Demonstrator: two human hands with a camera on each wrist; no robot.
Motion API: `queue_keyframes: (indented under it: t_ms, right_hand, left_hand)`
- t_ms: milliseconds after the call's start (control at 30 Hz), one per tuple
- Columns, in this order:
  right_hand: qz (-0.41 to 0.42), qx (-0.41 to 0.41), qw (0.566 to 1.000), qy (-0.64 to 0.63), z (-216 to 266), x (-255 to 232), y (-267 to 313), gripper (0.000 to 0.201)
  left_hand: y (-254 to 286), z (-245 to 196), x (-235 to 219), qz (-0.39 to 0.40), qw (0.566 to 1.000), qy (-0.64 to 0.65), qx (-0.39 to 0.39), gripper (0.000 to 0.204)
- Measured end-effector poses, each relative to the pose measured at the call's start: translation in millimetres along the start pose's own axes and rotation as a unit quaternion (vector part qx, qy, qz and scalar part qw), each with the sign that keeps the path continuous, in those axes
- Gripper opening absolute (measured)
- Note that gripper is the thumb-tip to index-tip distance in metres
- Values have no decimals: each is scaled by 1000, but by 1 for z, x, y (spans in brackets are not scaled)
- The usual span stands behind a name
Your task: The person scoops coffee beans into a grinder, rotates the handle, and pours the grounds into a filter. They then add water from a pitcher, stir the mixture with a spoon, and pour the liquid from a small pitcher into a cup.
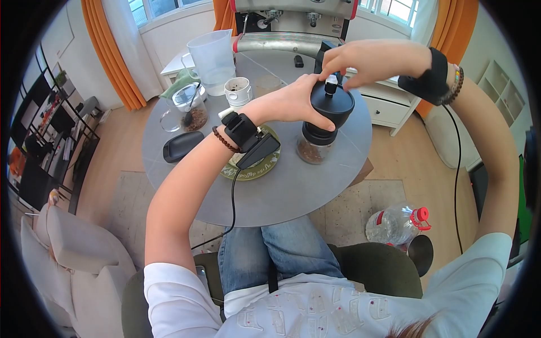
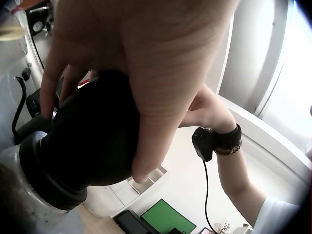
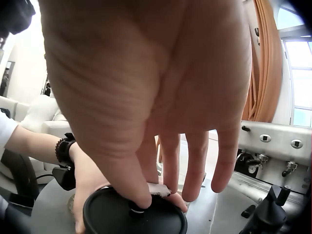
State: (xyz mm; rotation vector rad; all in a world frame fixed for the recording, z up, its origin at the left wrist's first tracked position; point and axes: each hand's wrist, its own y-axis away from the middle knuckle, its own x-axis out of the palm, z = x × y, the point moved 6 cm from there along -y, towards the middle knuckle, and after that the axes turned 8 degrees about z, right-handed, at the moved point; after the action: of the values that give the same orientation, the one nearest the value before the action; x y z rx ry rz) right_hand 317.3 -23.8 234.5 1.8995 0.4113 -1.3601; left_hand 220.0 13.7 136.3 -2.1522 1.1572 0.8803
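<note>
A manual coffee grinder (image 1: 337,115) stands on the table, its black top above a clear jar (image 1: 313,151) with brown contents. My left hand (image 1: 284,104) grips the black body from the left, thumb toward me and fingers around the far side, as the left wrist view also shows around the black body (image 2: 97,131). Over the top, my right hand (image 1: 366,63) has its thumb and forefinger at the short centre shaft (image 1: 331,89), which carries a white piece. Its other fingers extend loosely in the right wrist view, above the round black lid (image 3: 109,214).
Left on the table are a large plastic pitcher (image 1: 211,59), a white cup (image 1: 238,93), a glass vessel with brown contents (image 1: 196,119), a black tray (image 1: 183,146) and a green-rimmed plate (image 1: 256,169). An espresso machine (image 1: 293,28) stands behind. A plastic bottle (image 1: 391,224) is on the floor.
</note>
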Motion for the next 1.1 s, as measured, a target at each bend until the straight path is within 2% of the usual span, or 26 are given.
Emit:
queue_keyframes:
  t_ms: [33,133,300,367,500,600,700,767,800,833,967,1067,1100]
  right_hand:
    - [-20,-9,998,55,3,5,3,37]
    - [-103,-57,986,116,-1,12,-1,40]
    - [-116,-61,981,141,1,10,-5,36]
    - [-152,-68,973,160,1,13,-4,46]
    - [-95,120,988,6,-6,22,-6,65]
    - [-116,226,967,6,-9,27,-10,68]
    - [-20,262,957,-124,1,17,5,43]
    - [-116,68,986,-102,2,4,9,25]
    - [-160,-31,982,-90,-1,-1,17,18]
    - [-146,-50,987,-52,-10,4,17,28]
    - [-136,-75,987,51,-2,15,16,34]
    - [-137,-82,972,172,6,11,10,32]
    - [-150,-108,957,222,12,10,9,31]
  left_hand:
    - [0,-1,-1,6,1000,-1,-4,110]
    - [-2,-1,1,17,1000,1,-8,110]
    - [1,2,0,0,1000,5,-7,110]
    - [1,0,1,-4,1000,4,-11,110]
    - [2,-3,3,-20,1000,4,-17,109]
    - [2,-4,6,-41,999,-5,-21,108]
    - [1,-2,6,-40,999,-3,-18,108]
    - [1,0,3,-40,999,12,-19,111]
    - [0,1,4,-33,999,2,-16,110]
    - [-1,3,4,-25,1000,-9,-12,110]
    - [-2,1,2,11,1000,-5,-6,110]
    - [-3,3,2,15,1000,-10,-21,109]
    - [-4,4,1,17,1000,-11,-17,110]
